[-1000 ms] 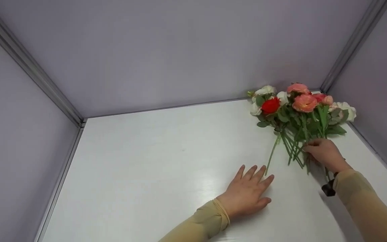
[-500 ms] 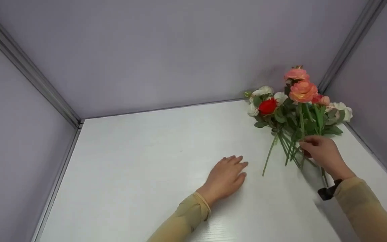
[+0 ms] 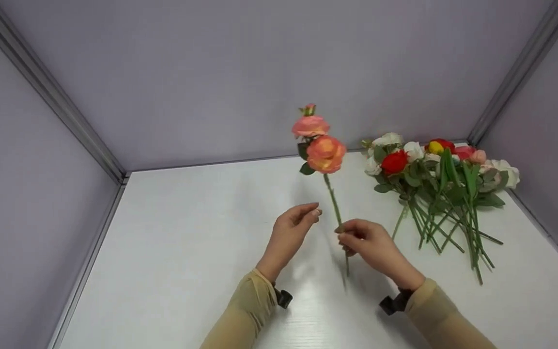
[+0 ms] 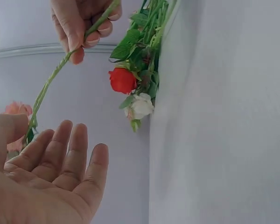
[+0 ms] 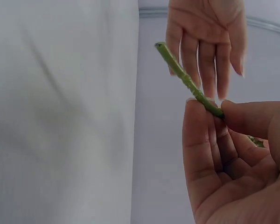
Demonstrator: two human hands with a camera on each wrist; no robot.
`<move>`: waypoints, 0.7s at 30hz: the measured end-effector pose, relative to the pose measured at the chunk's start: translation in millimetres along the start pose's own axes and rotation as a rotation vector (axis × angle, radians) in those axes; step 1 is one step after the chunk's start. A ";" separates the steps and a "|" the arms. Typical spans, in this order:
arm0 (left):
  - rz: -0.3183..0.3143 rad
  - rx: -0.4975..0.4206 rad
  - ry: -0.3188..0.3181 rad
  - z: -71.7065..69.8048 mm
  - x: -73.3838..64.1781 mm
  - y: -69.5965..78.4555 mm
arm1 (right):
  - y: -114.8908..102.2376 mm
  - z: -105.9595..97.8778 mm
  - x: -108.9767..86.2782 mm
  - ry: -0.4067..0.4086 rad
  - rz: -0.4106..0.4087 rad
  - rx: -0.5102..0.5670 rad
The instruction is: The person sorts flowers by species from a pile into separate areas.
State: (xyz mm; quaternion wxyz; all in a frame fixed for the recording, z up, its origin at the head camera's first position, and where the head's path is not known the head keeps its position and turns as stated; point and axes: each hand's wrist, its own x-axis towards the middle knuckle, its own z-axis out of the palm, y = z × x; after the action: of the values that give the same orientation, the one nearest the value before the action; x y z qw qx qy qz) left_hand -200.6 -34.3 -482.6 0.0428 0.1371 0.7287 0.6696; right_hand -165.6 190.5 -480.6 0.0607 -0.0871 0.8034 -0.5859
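Observation:
My right hand (image 3: 373, 245) pinches the green stem (image 3: 333, 198) of an artificial flower between thumb and fingers, above the middle of the table. The flower (image 3: 326, 154) stands nearly upright, with two coral-pink blooms, a small bud on top and a few dark leaves. The stem's cut end (image 5: 165, 50) sticks out past the right fingers in the right wrist view. To the left of the stem, my left hand (image 3: 289, 235) is apart from it, fingers loosely extended and holding nothing. In the left wrist view its open palm (image 4: 51, 186) faces the stem.
A heap of artificial flowers lies at the table's back right, with a red rose (image 3: 395, 162), white blooms (image 3: 502, 172) and crossing green stems (image 3: 475, 242). Grey panels (image 3: 259, 72) enclose the white table (image 3: 187, 252) at the back and sides.
My right hand has lifted the coral-pink flower off the heap and carried it left. My left hand has risen from the table toward it. A yellow-and-red bloom now shows in the heap.

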 end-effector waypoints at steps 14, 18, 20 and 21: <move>-0.008 -0.245 0.108 -14.3 -2.4 -4.9 | 5.6 55.9 -2.1 -0.136 0.039 0.080; -0.005 -0.280 0.126 -21.1 -6.0 -5.3 | 8.7 62.8 -7.6 -0.245 0.098 0.127; -0.005 -0.292 0.132 -23.9 -7.5 -4.8 | 9.6 65.3 -10.0 -0.293 0.125 0.143; -0.005 -0.295 0.131 -25.0 -8.0 -4.3 | 10.0 66.1 -10.7 -0.306 0.134 0.145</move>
State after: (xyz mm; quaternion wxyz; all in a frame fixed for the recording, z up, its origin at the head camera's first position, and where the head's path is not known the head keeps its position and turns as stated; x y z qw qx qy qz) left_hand -199.8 -60.7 -485.3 0.0164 0.0837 0.6239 0.7768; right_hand -142.6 134.2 -510.4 0.2273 -0.1169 0.7444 -0.6169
